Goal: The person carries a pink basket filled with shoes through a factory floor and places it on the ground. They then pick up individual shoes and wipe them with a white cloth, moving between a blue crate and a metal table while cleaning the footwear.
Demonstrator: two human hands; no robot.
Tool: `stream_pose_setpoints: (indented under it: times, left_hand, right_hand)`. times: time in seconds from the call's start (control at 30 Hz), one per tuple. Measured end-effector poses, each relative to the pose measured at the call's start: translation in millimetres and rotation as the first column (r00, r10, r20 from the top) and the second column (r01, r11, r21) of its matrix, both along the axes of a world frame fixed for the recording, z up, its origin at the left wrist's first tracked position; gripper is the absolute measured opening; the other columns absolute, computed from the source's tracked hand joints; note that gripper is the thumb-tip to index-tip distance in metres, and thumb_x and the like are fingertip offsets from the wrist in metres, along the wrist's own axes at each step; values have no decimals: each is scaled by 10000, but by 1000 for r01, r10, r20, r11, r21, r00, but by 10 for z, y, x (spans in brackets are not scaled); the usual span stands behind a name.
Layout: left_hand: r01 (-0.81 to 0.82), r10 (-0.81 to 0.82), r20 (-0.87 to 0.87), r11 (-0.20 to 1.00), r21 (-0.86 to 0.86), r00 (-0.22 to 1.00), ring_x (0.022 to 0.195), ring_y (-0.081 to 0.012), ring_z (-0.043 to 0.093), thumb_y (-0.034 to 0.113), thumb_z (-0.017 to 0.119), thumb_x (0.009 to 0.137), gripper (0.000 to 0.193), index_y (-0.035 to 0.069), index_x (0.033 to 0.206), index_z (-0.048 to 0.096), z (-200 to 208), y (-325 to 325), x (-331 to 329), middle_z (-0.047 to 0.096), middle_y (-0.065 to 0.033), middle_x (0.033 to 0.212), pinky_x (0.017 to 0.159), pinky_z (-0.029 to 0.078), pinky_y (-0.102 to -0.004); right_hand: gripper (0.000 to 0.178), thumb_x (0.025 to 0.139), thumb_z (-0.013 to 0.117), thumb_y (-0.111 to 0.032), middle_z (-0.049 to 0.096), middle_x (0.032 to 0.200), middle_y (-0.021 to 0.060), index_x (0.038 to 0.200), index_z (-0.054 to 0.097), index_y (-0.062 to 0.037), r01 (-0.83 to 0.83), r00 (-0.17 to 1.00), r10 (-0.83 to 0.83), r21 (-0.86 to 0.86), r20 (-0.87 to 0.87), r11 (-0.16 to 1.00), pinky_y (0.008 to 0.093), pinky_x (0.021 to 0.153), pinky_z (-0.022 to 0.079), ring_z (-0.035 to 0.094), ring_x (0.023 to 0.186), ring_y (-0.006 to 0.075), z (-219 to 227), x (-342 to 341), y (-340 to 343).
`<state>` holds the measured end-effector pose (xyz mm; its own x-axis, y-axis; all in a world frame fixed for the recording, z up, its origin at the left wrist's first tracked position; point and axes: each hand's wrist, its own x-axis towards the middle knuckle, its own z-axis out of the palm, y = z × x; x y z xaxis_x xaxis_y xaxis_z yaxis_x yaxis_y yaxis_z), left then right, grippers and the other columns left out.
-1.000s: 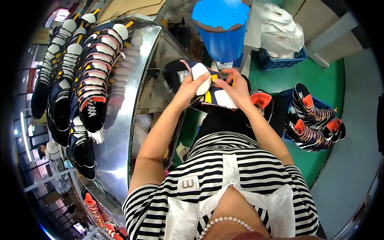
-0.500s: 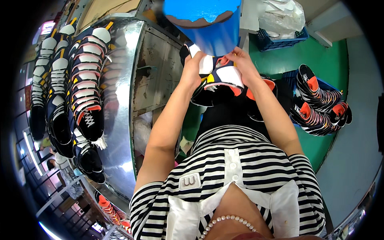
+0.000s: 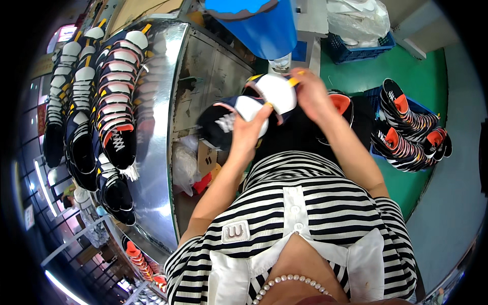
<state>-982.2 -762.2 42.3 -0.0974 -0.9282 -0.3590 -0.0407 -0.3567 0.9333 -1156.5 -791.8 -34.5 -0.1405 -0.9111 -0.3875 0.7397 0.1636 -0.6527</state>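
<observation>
Navy-and-white shoe (image 3: 244,114), orange trim, yellow tab, both hands (image 3: 284,109) clamped on it.

Dark, white-toed shoe (image 3: 239,114) held tilted, sole-side partly up.

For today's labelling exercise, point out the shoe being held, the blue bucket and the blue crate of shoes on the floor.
held shoe (image 3: 223,127), head view, on its dark side panel.
blue bucket (image 3: 264,25), head view, on its outer wall.
blue crate (image 3: 418,107), head view, on its far rim.

Both hands, left hand (image 3: 250,133) and right hand (image 3: 310,91), gripped a dark sneaker (image 3: 244,114) beside a metal table (image 3: 162,168) of shoes (image 3: 109,109).
</observation>
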Motion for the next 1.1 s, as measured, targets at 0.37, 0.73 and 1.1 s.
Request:
stream_pose_setpoints:
  times: [0.37,0.73,1.1]
  left_hand:
    - [172,-187,-66,965,-196,980,884,-146,594,95,698,760,370,-20,1089,574,-414,-1068,-34,628,-70,999,787,465,-279]
    - [57,297,-566,850,523,769,997,-351,592,180,473,897,338,-42,1152,491,-503,-1373,-85,600,-204,1070,872,483,-463]
    - [-275,247,-271,959,-70,930,959,-166,576,149,678,778,469,-15,1183,508,878,68,932,596,-74,1062,841,452,-291]
  right_hand:
    - [98,848,633,-71,590,785,51,841,548,-23,-53,993,41,-104,-110,993,209,622,496,587,672,102,-38,41,-399]
    - [315,837,630,-278,612,882,97,959,569,5,-266,721,312,169,-619,949,248,654,473,588,763,145,-394,-1013,-779]
    - [959,400,840,-461,542,1218,214,1191,538,-13,-585,-611,494,773,-618,244,405,949,414,518,1124,339,-2323,-1643,-294]
